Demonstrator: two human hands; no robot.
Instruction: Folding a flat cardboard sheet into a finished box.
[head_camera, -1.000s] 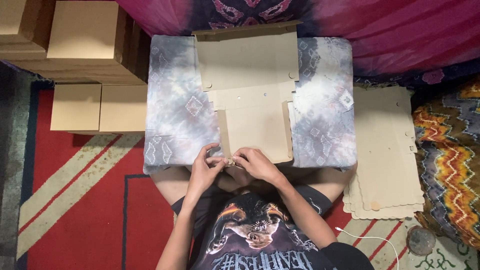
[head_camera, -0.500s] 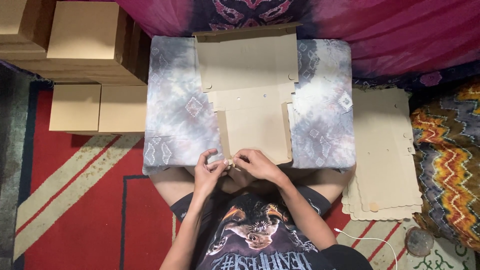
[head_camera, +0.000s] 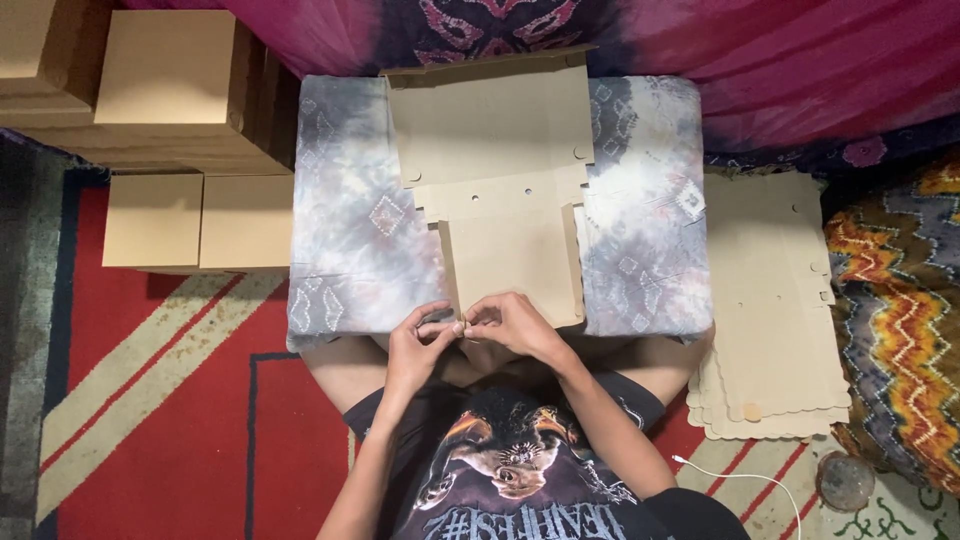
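A flat die-cut cardboard blank (head_camera: 495, 190) lies spread on a low table covered with a grey tie-dye cloth (head_camera: 350, 240). My left hand (head_camera: 425, 340) and my right hand (head_camera: 515, 325) meet at the blank's near edge, fingertips pinched together on that edge. The near flap is partly hidden under my fingers. My forearms come up from the bottom of the view, over a black printed shirt.
Folded cardboard boxes (head_camera: 165, 75) are stacked at the far left, with two more (head_camera: 195, 220) beside the table. A pile of flat cardboard blanks (head_camera: 770, 310) lies on the floor to the right. A white cable (head_camera: 740, 475) and a round object (head_camera: 845, 480) lie at the bottom right.
Both hands have stayed at the blank's near edge, with the fingers drawing closer together and shifting slightly. The blank has not moved.
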